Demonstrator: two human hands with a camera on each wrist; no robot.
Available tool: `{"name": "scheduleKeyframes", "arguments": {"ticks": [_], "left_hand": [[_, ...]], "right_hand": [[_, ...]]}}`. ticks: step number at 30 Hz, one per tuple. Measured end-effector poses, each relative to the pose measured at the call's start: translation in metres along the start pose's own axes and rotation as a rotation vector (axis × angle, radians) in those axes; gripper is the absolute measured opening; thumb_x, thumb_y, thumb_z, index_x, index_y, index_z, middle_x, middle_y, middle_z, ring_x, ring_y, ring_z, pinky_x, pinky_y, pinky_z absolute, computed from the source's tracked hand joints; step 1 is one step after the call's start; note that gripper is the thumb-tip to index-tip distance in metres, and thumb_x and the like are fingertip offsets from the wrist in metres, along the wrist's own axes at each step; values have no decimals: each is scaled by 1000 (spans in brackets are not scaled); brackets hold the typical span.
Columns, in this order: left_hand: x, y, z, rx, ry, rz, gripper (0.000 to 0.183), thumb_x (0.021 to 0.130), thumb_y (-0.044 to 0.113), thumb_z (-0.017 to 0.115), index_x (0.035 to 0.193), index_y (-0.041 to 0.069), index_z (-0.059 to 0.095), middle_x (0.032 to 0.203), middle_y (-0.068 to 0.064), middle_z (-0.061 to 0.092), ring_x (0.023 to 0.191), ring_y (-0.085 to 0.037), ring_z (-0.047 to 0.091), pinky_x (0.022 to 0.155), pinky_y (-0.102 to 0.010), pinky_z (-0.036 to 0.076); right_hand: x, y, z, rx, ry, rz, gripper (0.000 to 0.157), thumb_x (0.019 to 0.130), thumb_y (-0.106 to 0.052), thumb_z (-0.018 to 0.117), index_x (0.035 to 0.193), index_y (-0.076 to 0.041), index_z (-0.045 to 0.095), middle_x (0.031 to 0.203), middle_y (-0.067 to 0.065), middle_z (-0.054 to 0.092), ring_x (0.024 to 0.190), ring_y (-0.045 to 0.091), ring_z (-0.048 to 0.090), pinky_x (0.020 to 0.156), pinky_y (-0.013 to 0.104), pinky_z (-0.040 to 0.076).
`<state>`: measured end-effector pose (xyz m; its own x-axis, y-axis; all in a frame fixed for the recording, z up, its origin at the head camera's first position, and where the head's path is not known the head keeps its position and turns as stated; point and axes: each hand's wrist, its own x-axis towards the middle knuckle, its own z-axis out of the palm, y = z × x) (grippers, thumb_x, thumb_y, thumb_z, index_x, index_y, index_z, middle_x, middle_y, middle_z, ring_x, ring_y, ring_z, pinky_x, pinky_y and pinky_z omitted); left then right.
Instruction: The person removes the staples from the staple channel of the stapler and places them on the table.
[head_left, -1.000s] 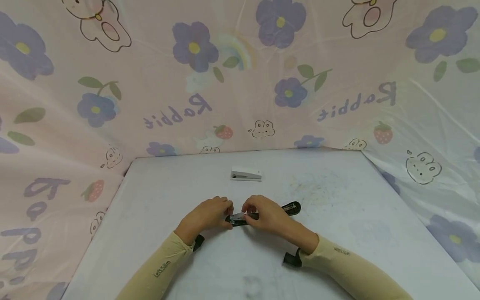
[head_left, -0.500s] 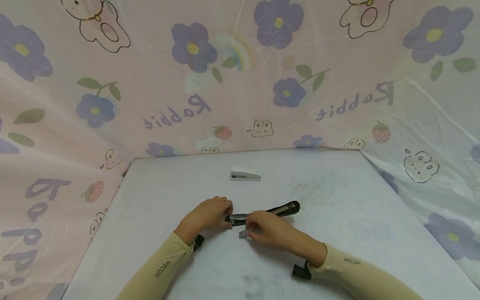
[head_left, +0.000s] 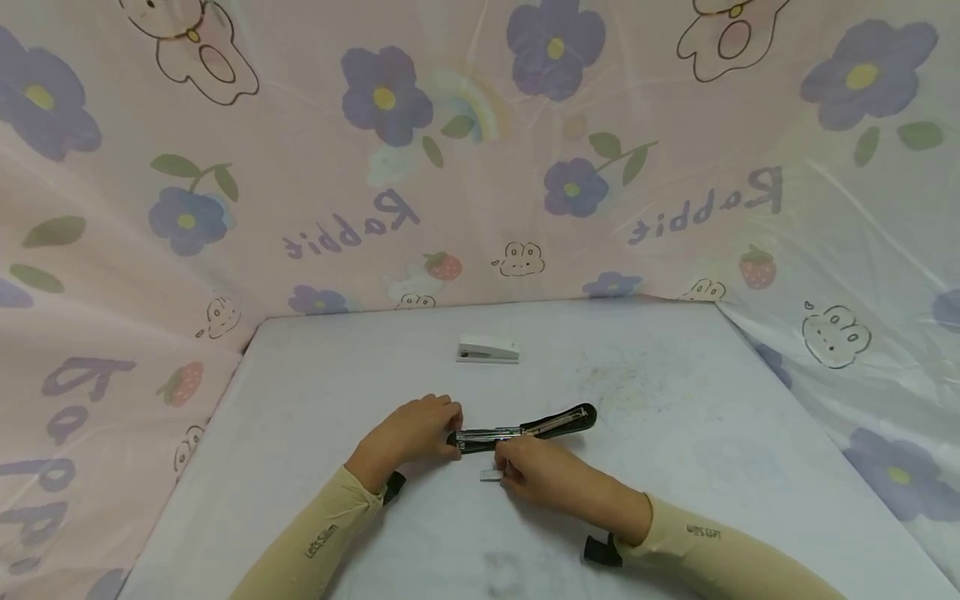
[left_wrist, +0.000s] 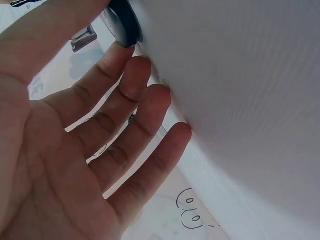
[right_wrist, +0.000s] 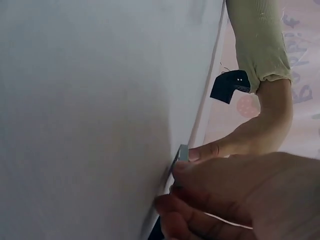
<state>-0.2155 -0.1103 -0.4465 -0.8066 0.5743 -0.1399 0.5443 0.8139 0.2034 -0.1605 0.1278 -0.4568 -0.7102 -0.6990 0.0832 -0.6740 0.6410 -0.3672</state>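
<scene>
A black stapler (head_left: 561,422) lies opened out flat on the white table, its metal channel showing. My left hand (head_left: 411,431) pinches the stapler's left end between thumb and index finger. In the left wrist view the rounded black end (left_wrist: 124,25) sits at the index fingertip, with the other fingers spread along the table. Just in front of the stapler, my right hand (head_left: 542,471) pinches a short grey strip of staples (head_left: 491,476), low over the tabletop. The right wrist view shows the strip's end (right_wrist: 183,151) standing out past the thumb.
A white stapler (head_left: 487,350) stands farther back on the table (head_left: 337,367). Printed cloth (head_left: 480,167) hangs behind the table and along both sides. Dark wrist-worn pieces (head_left: 602,551) sit under both sleeves.
My right hand has drawn the staple strip from over the stapler's channel toward the front, lowering it near the table. The left hand keeps its grip on the stapler's end.
</scene>
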Motion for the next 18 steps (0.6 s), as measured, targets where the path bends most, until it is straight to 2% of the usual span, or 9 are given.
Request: {"name": "scheduleKeyframes", "arguments": {"ticks": [6,11,14,18], "left_hand": [[-2,-3,-1,-84,-3,28,43,78,43,86,102,19,60,89,9,52,82,-11,47,74,-31,45],[1,-12,-12,-247,25,81,52,80,48,83,113,14,61,103,2,61,93,-15,57,81,-34,49],[5,-19,-19,-311,70,99,53,85,48,78,120,12,61,111,-2,62,103,-20,59,87,-37,49],[15,-33,-22,-313,160,81,48,91,46,73,122,12,60,115,-4,62,108,-22,58,89,-38,49]], "right_hand": [[-6,-7,-14,-19,68,-14,22,92,-22,74,108,-13,62,82,-6,59,73,3,48,64,22,46],[-6,-9,-43,-18,150,-17,20,94,-28,72,109,-18,62,86,-6,58,75,6,51,63,22,46],[-5,-6,-62,-47,185,-15,19,94,-28,72,108,-19,62,88,-6,58,78,9,54,63,22,47],[0,6,-86,-74,222,-31,21,93,-26,74,108,-18,63,89,-7,58,81,11,55,68,25,48]]}}
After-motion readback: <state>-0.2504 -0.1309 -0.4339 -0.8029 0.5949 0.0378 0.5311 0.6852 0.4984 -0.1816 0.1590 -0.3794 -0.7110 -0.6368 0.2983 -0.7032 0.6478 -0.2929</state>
